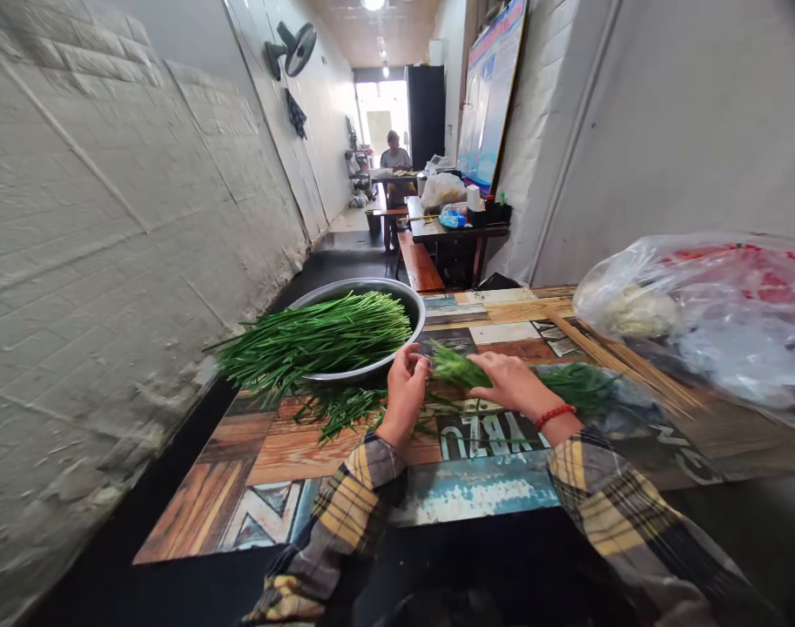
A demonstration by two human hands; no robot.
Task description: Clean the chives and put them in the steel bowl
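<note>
While the right hand (513, 381) grips the thin green stalks (454, 367), it's best to squeeze softly; whether the curled left hand (405, 388) pinches any, I can't tell.

Through one head-worn camera, I look forward and down from close above the near edge of the multicoloured, wood-patterned desk (293, 461), facing past its far edge toward a bright, rectangular doorway (374, 97).

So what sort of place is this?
Probably a small eatery: long green stalks heap a metal bowl, a brown bench stands by a dark table, and a large printed board hangs on the wall.
</note>
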